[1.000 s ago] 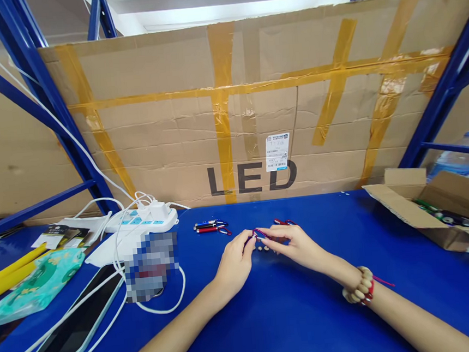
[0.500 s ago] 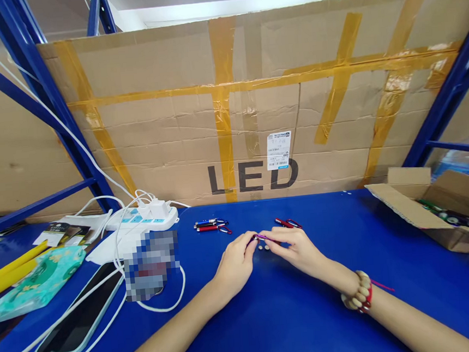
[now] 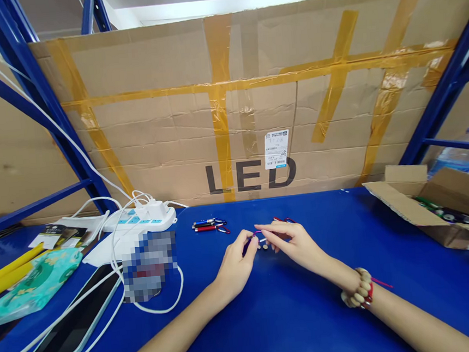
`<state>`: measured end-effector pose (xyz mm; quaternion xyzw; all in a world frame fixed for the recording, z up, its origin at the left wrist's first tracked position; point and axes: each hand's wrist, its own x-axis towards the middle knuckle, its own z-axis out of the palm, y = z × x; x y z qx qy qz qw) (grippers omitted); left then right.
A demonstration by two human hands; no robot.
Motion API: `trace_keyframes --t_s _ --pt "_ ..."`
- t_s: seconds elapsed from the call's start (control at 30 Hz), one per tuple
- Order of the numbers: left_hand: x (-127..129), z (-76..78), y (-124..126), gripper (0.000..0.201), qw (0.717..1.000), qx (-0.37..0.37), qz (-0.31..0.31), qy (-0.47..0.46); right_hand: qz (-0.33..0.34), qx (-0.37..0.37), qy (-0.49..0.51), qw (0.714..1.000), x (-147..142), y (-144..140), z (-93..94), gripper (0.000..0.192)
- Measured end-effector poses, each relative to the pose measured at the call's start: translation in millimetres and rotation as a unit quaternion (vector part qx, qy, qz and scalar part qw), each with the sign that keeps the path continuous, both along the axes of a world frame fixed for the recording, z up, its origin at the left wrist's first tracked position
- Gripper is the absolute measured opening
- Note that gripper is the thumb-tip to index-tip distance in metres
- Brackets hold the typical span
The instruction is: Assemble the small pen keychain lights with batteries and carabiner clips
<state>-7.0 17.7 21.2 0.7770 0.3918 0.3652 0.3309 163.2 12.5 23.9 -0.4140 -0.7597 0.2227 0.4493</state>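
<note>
My left hand is closed, thumb and fingers pinching a small purple keychain flashlight that they mostly cover. A thin purple clip loop shows at its end, beneath my right fingertips. My right hand has its fingers bent together beside it; a small pale or silvery piece shows at their tips, too small to name. Just below the fingertips lie small round silver discs, like button cells. Behind my right hand lies a red keychain flashlight with a clip, partly hidden.
Blue and red keychain flashlights lie at the back of the blue table. To the left are a power strip, white cables and a phone. An open cardboard box stands right; a large carton forms the back.
My right fingers have shifted from pinching the purple flashlight's end to a more extended pose over its clip. The left hand keeps its hold. The view has shifted slightly.
</note>
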Motion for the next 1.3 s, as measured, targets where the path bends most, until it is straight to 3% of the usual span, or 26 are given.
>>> trace_keyframes --t_s 0.3,0.6,0.83,1.1,1.3 --pt "-3 -3.4 3 0.024 0.992 0.007 0.075 0.1 0.05 0.087 -0.197 0.975 5 -3 3.3 0.035" --pt "-5 -4.3 2 0.026 0.979 0.052 0.069 0.183 0.03 0.147 -0.314 0.937 6 -6 2.0 0.035" --pt "-4 -6.6 2 0.024 0.988 0.044 0.052 0.137 0.004 0.165 -0.292 0.942 2 -6 -2.7 0.033" --pt "4 -7.2 0 0.025 0.997 -0.026 -0.051 -0.043 -0.024 0.176 -0.231 0.957 6 -3 2.4 0.036" --pt "6 -5.5 -1 0.024 0.993 -0.059 -0.092 -0.039 -0.064 0.14 -0.128 0.98 1 -4 1.3 0.034"
